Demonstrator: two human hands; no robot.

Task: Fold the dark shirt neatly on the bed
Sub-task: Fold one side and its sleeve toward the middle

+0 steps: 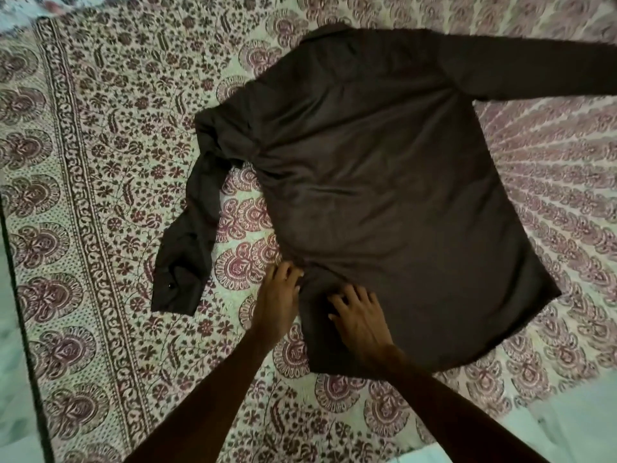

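The dark shirt [384,182] lies spread back-up on the bed, collar at the far side. One long sleeve stretches out to the upper right; the other bends down at the left and ends in a crumpled cuff near the bed's left side. My left hand [278,295] rests at the shirt's near left side edge, fingertips touching the cloth. My right hand [359,314] lies flat on the hem corner, fingers spread, pressing the fabric down.
The bed carries a patterned sheet [110,182] with maroon floral prints and a border strip along the left. The bed's edge and a pale floor [13,362] run down the far left. A light patch shows at the bottom right corner.
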